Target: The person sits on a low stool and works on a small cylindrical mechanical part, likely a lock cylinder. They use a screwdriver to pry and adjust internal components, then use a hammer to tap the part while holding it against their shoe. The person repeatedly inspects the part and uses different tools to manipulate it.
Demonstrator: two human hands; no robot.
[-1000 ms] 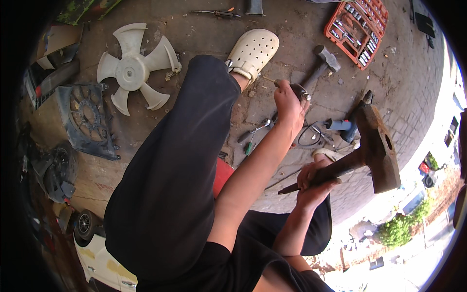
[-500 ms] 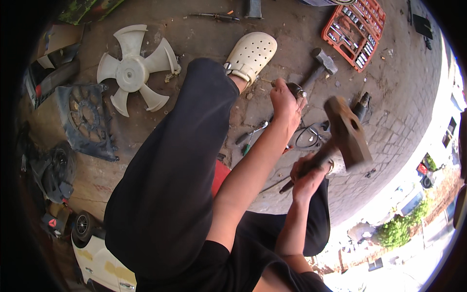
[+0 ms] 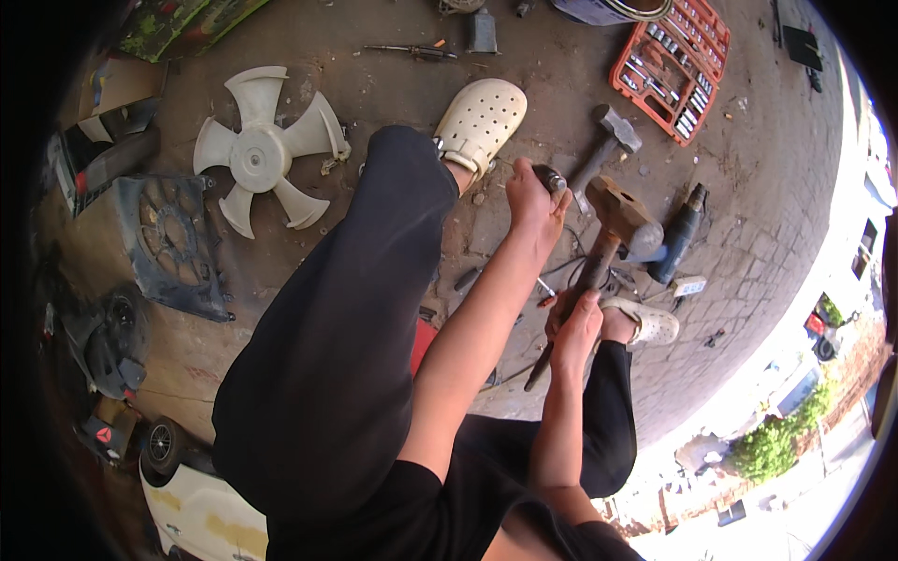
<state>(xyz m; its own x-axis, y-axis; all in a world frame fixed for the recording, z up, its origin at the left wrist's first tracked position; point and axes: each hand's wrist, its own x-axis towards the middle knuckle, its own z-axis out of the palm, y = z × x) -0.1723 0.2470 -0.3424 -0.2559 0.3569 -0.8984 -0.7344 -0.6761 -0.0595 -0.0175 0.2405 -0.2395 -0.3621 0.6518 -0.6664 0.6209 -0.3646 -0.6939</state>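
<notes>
My left hand [image 3: 533,198] is closed around a short dark tool [image 3: 550,178] with a shiny round metal end. The rest of that tool is hidden by my fingers, so its kind is unclear. My right hand [image 3: 573,323] grips the wooden handle of a hammer [image 3: 625,213] with a worn, rusty head. This head hangs to the right of the left hand, apart from the dark tool. Beyond both hands, a second hammer [image 3: 617,131] with a grey head lies on the ground. A blue-green power tool [image 3: 680,236] lies right of the rusty head.
An open orange socket set [image 3: 669,70] lies at the far right. A white fan [image 3: 262,159] and a dark fan shroud [image 3: 168,238] lie on the left. My feet in cream clogs [image 3: 484,117] flank the work spot. Cables and small tools lie beneath my arms.
The rusty hammer head has moved down, away from the camera and left, closer to my left hand. My left hand keeps its grip, shifted slightly. The view has shifted a little.
</notes>
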